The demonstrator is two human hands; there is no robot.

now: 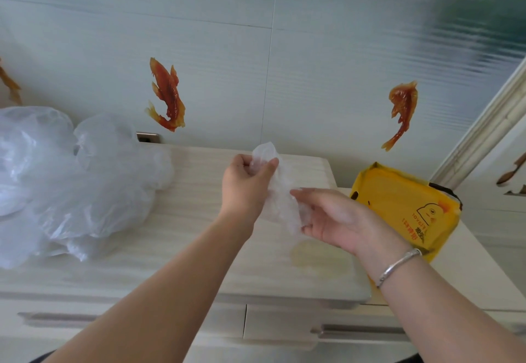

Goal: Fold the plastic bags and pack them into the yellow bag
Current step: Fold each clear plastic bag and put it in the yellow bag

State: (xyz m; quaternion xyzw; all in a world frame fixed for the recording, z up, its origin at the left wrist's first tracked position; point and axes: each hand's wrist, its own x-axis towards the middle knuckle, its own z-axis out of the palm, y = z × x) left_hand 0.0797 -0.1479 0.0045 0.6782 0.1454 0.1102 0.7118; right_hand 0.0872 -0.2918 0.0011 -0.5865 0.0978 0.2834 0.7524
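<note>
A narrow, folded strip of clear plastic bag [280,192] hangs in the air above the cabinet top. My left hand [246,184] pinches its upper end between thumb and fingers. My right hand [331,216] holds the lower end, palm turned up, with thumb and fingers around the crumpled plastic. A pile of loose clear plastic bags [71,180] lies on the left of the cabinet top. The yellow bag [407,209] with a duck print lies on the right, its mouth toward the wall.
The pale wooden cabinet top [185,248] has drawers with handles [355,331] along its front edge. A tiled wall with fish stickers [168,95] stands right behind. A white door frame [489,135] rises at the far right.
</note>
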